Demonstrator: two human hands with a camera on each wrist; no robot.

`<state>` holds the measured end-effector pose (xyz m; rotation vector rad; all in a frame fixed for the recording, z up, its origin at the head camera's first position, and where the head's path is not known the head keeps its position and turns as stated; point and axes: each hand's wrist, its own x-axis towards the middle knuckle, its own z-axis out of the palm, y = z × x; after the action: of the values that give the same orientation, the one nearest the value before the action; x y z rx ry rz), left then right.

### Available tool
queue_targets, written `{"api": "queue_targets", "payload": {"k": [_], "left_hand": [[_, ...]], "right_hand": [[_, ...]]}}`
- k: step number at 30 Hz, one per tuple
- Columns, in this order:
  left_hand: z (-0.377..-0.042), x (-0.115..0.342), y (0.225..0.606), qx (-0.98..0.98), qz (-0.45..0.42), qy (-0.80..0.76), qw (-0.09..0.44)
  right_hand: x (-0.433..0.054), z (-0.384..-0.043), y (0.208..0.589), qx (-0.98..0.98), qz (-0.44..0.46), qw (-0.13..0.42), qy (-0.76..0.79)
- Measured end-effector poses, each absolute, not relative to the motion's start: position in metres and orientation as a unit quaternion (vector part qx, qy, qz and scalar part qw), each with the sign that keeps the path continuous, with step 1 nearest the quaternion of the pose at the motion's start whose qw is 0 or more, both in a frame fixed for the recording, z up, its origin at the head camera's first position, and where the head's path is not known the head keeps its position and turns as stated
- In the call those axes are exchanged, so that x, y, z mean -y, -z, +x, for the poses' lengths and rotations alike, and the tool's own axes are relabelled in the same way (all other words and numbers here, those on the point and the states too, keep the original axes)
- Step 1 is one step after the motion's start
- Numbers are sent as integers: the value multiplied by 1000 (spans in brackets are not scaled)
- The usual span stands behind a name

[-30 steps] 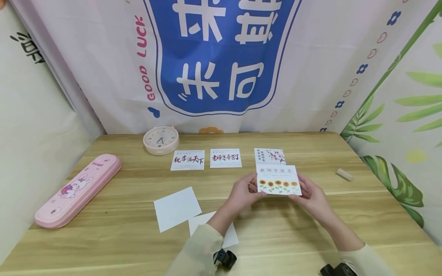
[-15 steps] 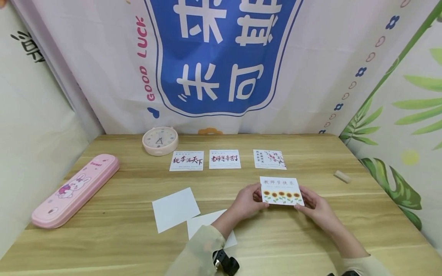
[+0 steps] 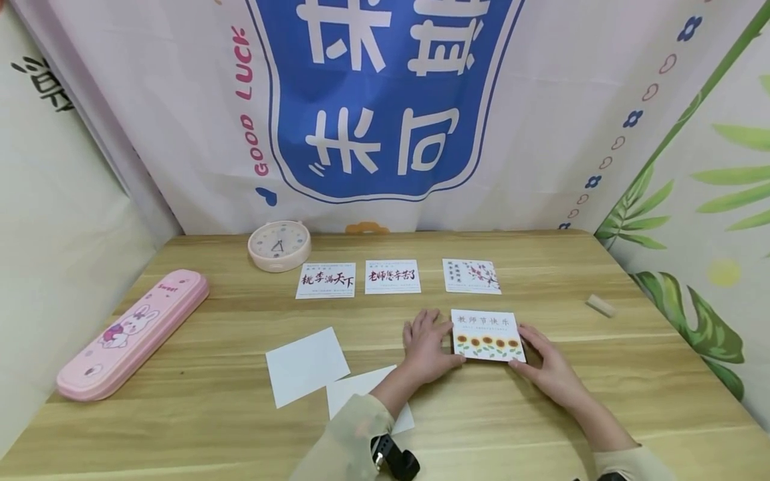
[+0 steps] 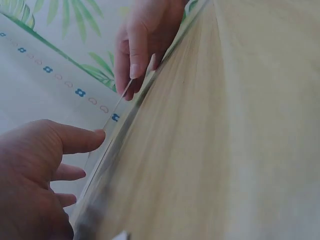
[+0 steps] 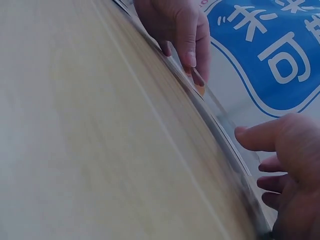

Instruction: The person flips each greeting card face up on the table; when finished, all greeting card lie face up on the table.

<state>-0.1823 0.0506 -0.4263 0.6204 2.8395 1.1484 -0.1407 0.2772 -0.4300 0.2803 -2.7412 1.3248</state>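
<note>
A white card printed with sunflowers and Chinese characters (image 3: 487, 336) lies low over the table in the head view, its printed face up. At its left side, my left hand (image 3: 426, 344) has its fingers spread, with the thumb near the card's lower left corner. My right hand (image 3: 550, 371) holds the opposite side, thumb at the lower right corner and fingers along the right edge. In the left wrist view the card shows edge-on as a thin line, and the right hand (image 4: 145, 40) is on its far end. The right wrist view has the left hand (image 5: 182, 30) across from the right.
Three printed cards stand in a row behind: left (image 3: 325, 280), middle (image 3: 393, 277) and right (image 3: 472, 276). Two blank white cards, one (image 3: 307, 366) partly apart and one (image 3: 355, 386) under the left forearm, lie nearer. Also there: clock (image 3: 279, 246), pink pencil case (image 3: 135, 334), eraser-like block (image 3: 600, 306).
Both hands have brought the sunflower card toward the body and down, away from the printed card it overlapped. The left fingers have since uncurled and spread beside it.
</note>
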Motion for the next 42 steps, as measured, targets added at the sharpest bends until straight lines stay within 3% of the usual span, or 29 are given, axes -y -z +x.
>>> {"api": "queue_targets", "payload": {"k": [13, 42], "left_hand": [[-180, -55, 424, -944, 177, -277, 20], [-179, -55, 427, -941, 190, -278, 11]], "right_hand": [[-278, -142, 429, 933, 86, 45, -345], [-280, -139, 431, 941, 82, 43, -326]]}}
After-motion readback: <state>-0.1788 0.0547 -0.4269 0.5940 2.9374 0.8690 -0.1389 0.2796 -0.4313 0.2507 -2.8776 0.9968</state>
